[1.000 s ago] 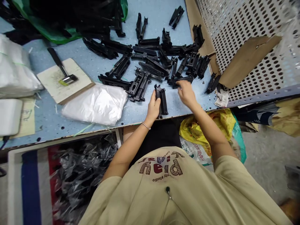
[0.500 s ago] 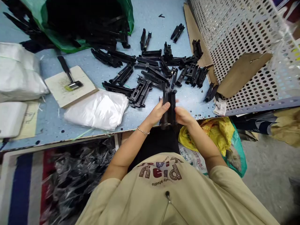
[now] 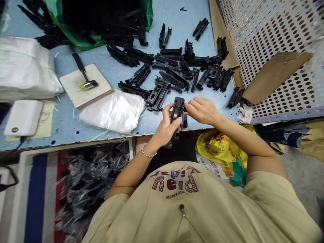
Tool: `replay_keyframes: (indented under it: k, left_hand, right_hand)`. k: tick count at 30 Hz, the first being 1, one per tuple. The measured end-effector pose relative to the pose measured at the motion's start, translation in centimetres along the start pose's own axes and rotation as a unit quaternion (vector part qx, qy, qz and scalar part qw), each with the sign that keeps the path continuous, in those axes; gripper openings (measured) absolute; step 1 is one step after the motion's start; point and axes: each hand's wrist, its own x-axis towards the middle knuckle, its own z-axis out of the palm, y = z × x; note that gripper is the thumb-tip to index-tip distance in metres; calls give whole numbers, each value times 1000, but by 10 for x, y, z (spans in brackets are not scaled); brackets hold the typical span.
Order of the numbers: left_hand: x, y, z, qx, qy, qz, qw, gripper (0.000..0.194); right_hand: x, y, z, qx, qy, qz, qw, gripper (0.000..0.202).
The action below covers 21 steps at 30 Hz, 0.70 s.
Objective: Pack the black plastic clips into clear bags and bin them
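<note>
My left hand (image 3: 170,125) is wrapped round a long black part (image 3: 178,108) above the front edge of the blue table (image 3: 111,76). At the part's right side, my right hand (image 3: 201,109) has its fingers closed in a pinch; whatever they hold is too small to make out. Another black piece (image 3: 185,120) shows just below the right fingers. Beyond both hands lies a loose pile of similar black parts (image 3: 172,76). To the left, a hammer (image 3: 84,76) rests on a pale square board (image 3: 95,79).
A green bag (image 3: 65,32) of black parts is at the back left. White plastic bags (image 3: 113,111) and a white device (image 3: 24,118) lie left. A perforated white crate (image 3: 275,40) stands right, with cardboard (image 3: 275,77) against it.
The black part is now mostly in my left hand, turned and slightly tilted. My right hand has risen and closed its fingers at the part's right side. The view has shifted a little.
</note>
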Motion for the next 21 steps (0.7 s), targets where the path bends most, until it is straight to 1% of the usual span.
replay_keyframes:
  k: [2,3,4,6,7,9,10,11,12,13,15,16,17,18,19,20,21]
  left_hand:
    - [-3,-1,-1,-2,-5,-20,1000,69]
    - [-5,-3,-1,-1,-5,-28,1000,69]
    - [-6,-4,-1,3,-2,-33,999,69]
    - [-9,-9,0,27,17,-25,999,71]
    - [-9,-10,0,45,29,-15,998,74]
    - [-9,-12,-1,66,39,-1,997,77]
    - [-9,-12,-3,62,35,-4,997,77]
    - [-8,-11,-5,47,27,-15,998,76]
    - [-7,-10,-8,26,19,-32,999,74]
    - [-5,-7,-10,1,12,-51,999,71]
    - [-4,0,-14,-44,-2,-88,995,67]
    - [-4,4,-15,-58,-12,-107,993,64]
    - [-4,8,-15,-67,-24,-124,990,62]
    - [-5,11,-14,-72,-36,-138,987,60]
    - [-6,13,-12,-73,-47,-149,985,58]
    - [-7,14,-10,-72,-53,-153,984,56]
    - [-8,14,-8,-71,-52,-148,985,55]
  right_hand:
    - [4,-5,-1,72,-24,31,997,58]
    - [6,-9,0,138,-32,69,988,58]
    - [8,-13,1,215,-38,113,969,58]
    - [11,-22,7,350,-46,193,915,61]
    - [11,-26,11,400,-56,217,889,64]
    - [11,-29,17,473,-100,225,846,68]
    - [9,-29,18,493,-117,219,834,70]
    - [8,-27,18,501,-121,214,830,71]
    - [7,-25,17,487,-112,208,841,70]
    - [6,-21,13,449,-92,198,867,69]
    - [6,-14,4,337,-47,165,926,66]
    - [8,-12,-2,298,-41,143,943,65]
    - [10,-10,-7,283,-44,124,950,63]
    - [12,-9,-11,291,-49,112,949,62]
    - [13,-10,-12,319,-55,112,940,61]
    - [15,-12,-12,366,-60,127,920,61]
    - [16,-16,-10,420,-63,152,892,61]
